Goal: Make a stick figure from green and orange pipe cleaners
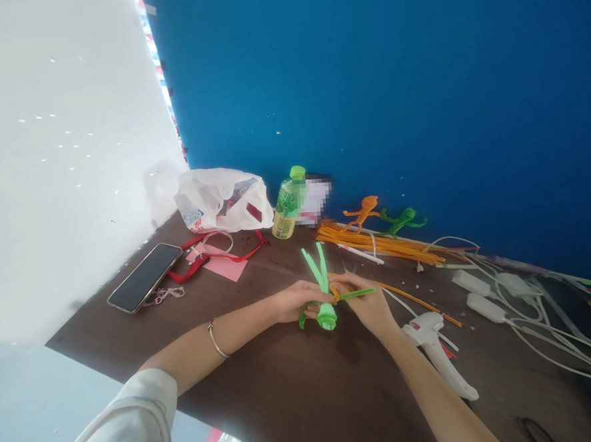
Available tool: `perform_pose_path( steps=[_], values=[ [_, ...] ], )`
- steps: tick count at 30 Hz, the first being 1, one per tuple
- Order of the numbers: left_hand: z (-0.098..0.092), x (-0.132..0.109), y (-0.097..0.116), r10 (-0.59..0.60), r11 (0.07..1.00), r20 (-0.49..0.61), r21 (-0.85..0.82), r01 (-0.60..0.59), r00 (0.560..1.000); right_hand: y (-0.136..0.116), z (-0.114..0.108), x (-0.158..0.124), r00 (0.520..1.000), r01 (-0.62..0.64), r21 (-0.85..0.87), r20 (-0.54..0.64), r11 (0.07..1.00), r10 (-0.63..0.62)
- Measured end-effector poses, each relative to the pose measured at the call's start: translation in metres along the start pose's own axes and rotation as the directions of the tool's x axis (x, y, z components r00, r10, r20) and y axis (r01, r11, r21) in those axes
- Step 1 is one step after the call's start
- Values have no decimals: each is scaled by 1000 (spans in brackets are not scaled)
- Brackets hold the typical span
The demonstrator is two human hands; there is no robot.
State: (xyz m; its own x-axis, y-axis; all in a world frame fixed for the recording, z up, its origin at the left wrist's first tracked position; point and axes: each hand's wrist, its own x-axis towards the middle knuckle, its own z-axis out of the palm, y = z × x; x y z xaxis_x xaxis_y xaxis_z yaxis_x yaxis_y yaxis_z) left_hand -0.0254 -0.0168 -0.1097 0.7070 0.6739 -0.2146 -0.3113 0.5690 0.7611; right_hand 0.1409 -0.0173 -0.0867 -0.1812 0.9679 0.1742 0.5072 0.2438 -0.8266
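Head view: above the near-middle tabletop [276, 395], the left hand [300, 302] grips a green fuzzy figure [326, 318], seemingly steadying it. The right hand [366, 302] appears to pinch an orange strip [335, 293] against it. A white glue gun [436, 356] lies right, probably for easy reach; orange stems [387, 245] lie far right.

And the green fuzzy piece [327, 318] is being held over the tabletop [280, 388] between left hand [300, 302] and right hand [364, 303], its rounded end facing the near edge while pale green strands [322, 266] are fanning out the far side in a narrow V. A straight green strand [359, 294] is jutting rightward across the right hand, a darker green curl [302, 320] is dangling by the left, and a bent orange strip [334, 293] is showing at the fingers beside the green.
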Motion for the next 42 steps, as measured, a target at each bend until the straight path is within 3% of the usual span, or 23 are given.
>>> perform_pose_path(
  steps=[5,9,14,19,23,27,29,35,42],
  values=[
    [0,1,0,-4,999,-15,38,5,1000,-2,-13,0,981,-50,-32,187,998,55],
    [-1,3,-1,13,999,-54,46,-11,998,-6,-30,-1,968,-74,-48,236,996,83],
    [0,4,-3,55,996,-129,78,-45,990,-17,-51,5,911,-51,-92,403,994,84],
    [1,6,-5,119,991,-207,88,-103,971,-39,-57,2,896,103,-204,445,973,-2],
    [2,6,-6,128,989,-247,101,-105,961,-48,-47,-5,921,282,-430,371,858,-117],
    [3,4,-5,125,989,-160,103,-110,979,-53,-39,1,852,487,-521,462,701,-248],
    [3,2,-4,107,989,-115,115,-94,988,-57,-38,9,824,525,-514,507,678,-254],
    [4,-2,0,40,983,-68,183,-27,997,-66,-36,30,791,432,-370,593,822,-149],
    [2,-5,1,45,990,-9,131,-43,999,-52,-36,40,862,177,-266,507,948,-19]
  ],
)
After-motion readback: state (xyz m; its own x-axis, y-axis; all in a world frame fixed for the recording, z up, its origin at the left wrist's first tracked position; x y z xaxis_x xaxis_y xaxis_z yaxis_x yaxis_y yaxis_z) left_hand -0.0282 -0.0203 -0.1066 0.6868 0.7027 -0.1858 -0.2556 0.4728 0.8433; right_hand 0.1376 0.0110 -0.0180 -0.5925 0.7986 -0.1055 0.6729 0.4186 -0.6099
